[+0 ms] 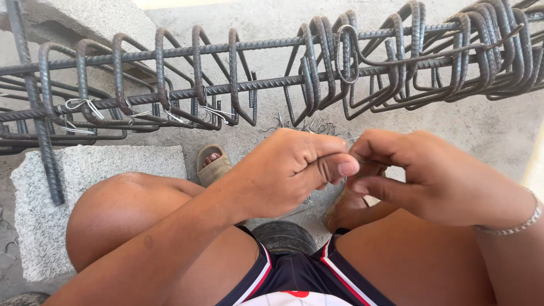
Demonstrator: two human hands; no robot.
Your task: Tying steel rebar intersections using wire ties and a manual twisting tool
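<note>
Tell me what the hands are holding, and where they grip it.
Both hands, left hand and right hand, pinch thin wire between fingertips; the exact grip point is hidden.

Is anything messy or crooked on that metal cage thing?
Yes. The bent stirrups at the right of the rebar cage are bunched and leaning unevenly, unlike the spaced ones at left. Loose tie wires lie scattered on the concrete floor.

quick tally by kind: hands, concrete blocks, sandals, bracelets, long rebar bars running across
hands: 2, left hand and right hand, fingers pinching thin wire
concrete blocks: 2
sandals: 1
bracelets: 1
long rebar bars in view: 3
total: 9
</note>
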